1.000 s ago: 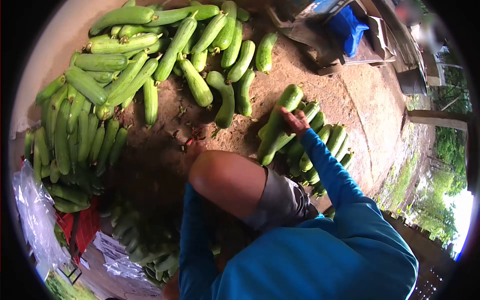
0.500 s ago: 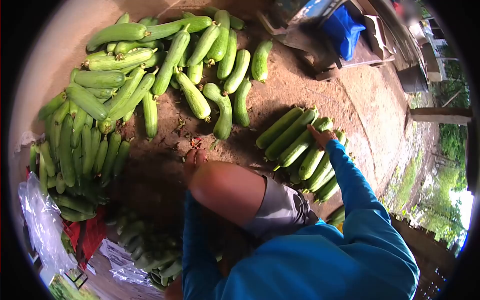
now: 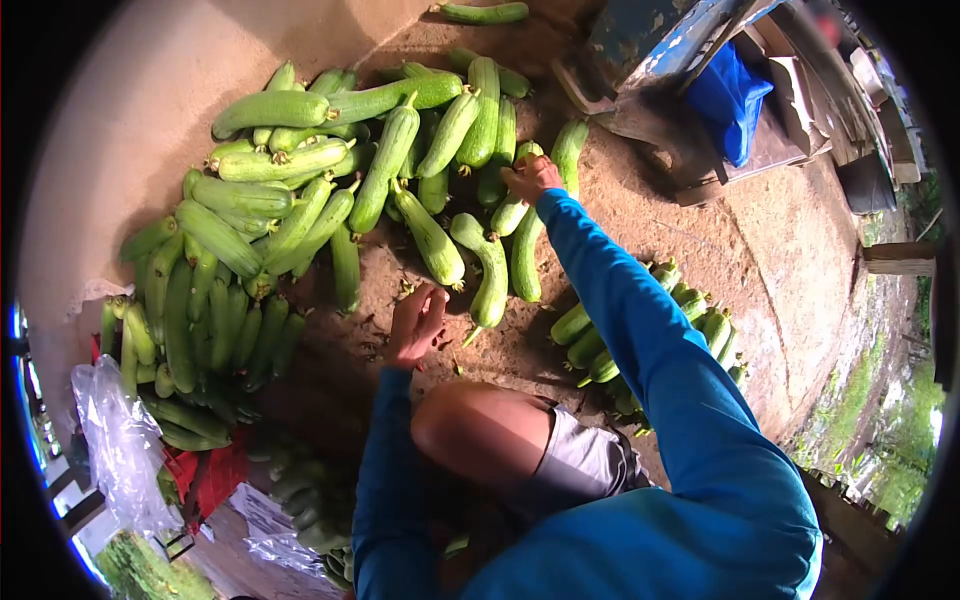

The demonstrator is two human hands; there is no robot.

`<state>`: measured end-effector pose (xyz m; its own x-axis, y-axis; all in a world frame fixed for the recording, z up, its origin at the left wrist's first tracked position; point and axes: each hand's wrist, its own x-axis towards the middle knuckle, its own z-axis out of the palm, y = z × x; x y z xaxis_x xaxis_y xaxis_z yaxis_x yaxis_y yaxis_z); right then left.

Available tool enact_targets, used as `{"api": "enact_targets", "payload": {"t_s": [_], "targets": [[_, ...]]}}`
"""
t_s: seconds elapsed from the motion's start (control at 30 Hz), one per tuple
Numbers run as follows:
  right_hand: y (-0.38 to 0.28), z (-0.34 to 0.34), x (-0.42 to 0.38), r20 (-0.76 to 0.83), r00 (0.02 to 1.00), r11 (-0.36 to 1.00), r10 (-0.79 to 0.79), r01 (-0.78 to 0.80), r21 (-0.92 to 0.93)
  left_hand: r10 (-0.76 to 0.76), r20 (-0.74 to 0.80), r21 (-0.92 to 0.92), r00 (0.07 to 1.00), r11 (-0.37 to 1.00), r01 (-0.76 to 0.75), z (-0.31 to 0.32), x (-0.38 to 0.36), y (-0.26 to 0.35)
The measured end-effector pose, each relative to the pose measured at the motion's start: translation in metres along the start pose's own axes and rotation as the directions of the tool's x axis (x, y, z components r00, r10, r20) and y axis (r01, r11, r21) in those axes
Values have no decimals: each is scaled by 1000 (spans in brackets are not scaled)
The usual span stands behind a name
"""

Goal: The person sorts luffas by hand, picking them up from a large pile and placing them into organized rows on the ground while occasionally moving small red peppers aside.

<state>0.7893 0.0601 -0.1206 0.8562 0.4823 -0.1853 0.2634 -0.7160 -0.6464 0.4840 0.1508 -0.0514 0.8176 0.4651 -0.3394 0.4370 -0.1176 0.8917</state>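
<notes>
My right hand [image 3: 532,178] is stretched far forward, its fingers closed over the upper part of a green gourd [image 3: 509,216] at the right side of a loose pile of gourds [image 3: 285,200]. Another gourd [image 3: 570,155] lies just right of that hand. Near the front of the pile, my left hand [image 3: 415,325] hovers with its fingers apart and nothing in them. The closest gourds to it are a pale ridged one [image 3: 432,237] and a curved one [image 3: 487,270]. A neat row of gourds [image 3: 590,347] lies under my right forearm, partly hidden by the sleeve.
Clear plastic bags [image 3: 115,440] and a red item [image 3: 210,478] are at the lower left, with more gourds in shadow beside them. A blue bag [image 3: 728,100] lies on a low wooden structure at the upper right. One gourd [image 3: 483,13] lies apart near the wall.
My right hand has left the row of gourds and reached forward to the pile. My left hand has lifted into clearer view beyond my knee. The view has shifted slightly.
</notes>
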Motion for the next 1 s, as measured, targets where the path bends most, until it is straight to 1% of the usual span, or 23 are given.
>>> {"api": "enact_targets", "payload": {"t_s": [0.07, 0.1, 0.2, 0.27, 0.33, 0.37, 0.4, 0.47, 0.5, 0.53, 0.6, 0.63, 0.67, 0.7, 0.73, 0.77, 0.8, 0.83, 0.87, 0.9, 0.93, 0.97, 1.0], "targets": [[-15, 7, -4, -79, 997, 977, -17, 0, -213, 188, 46, 313, 981, 930, -193, -15, 24, 20], [-23, -2, -6, 109, 992, 982, 58, -37, -184, 191, 49, 327, 980, 924, -196, -17, 36, 29], [-38, -8, -10, 194, 975, 971, 105, -58, -233, 430, 130, 491, 894, 755, -434, -12, 75, 62], [-35, -3, -7, 284, 954, 966, 96, -21, -256, 425, 135, 598, 895, 685, -416, 7, 114, 71], [-47, -7, -17, 146, 983, 955, 111, -65, -291, 417, 89, 717, 904, 604, -349, 30, 136, 101], [-46, -9, -20, 144, 985, 956, 91, -45, -291, 203, 24, 791, 979, 595, -142, 43, 144, 121], [-36, 0, -12, 157, 983, 966, 95, -53, -252, 119, -18, 785, 993, 617, -59, 53, 156, 125], [-21, 2, 4, 194, 980, 984, 30, 5, -177, 120, -105, 782, 987, 623, 7, 69, 170, 125], [-16, 1, 5, 144, 990, 989, 3, 18, -146, 60, -110, 720, 992, 693, 38, 70, 175, 122], [-12, 1, 6, -25, 999, 989, -37, 33, -141, 59, -112, 715, 992, 698, 39, 70, 179, 117], [-6, -15, 11, 138, 990, 998, -10, 1, 68, 138, -117, 490, 983, 870, -64, 64, 187, 97], [-9, -27, 13, 264, 962, 968, 71, -131, 214, 114, -47, 373, 992, 923, -88, 57, 190, 89], [8, -3, 25, 136, 986, 912, 101, -146, 382, 118, -45, 376, 992, 922, -92, 55, 193, 80], [6, -2, 32, 74, 994, 905, 79, -103, 413, 161, -17, 389, 987, 910, -142, 52, 193, 71], [5, -1, 42, 11, 998, 897, 58, -56, 439, 205, 10, 399, 979, 896, -192, 51, 195, 61], [-6, -5, 49, 45, 997, 896, 68, -81, 437, 254, 16, 434, 967, 869, -235, 52, 194, 56], [-17, -8, 56, 80, 994, 896, 77, -105, 432, 162, 83, 347, 983, 920, -181, 52, 188, 59], [-28, -12, 62, 115, 990, 895, 87, -128, 427, 270, 124, 257, 955, 921, -294, 52, 182, 62], [-36, -1, 75, 105, 977, 889, 184, -211, 407, 376, 152, 162, 914, 903, -398, 52, 178, 59], [-49, -11, 70, 155, 965, 896, 212, -256, 363, 404, 220, 74, 888, 900, -429, 54, 179, 56], [-59, -24, 64, 207, 948, 903, 242, -298, 310, 399, 266, 203, 878, 867, -455, 50, 175, 52], [-50, -15, 74, 178, 947, 927, 268, -304, 220, 356, 274, 78, 893, 918, -390, 48, 169, 49], [-48, -14, 73, 143, 948, 927, 284, -310, 212, 323, 288, -48, 901, 945, -324, 47, 165, 47]]}}
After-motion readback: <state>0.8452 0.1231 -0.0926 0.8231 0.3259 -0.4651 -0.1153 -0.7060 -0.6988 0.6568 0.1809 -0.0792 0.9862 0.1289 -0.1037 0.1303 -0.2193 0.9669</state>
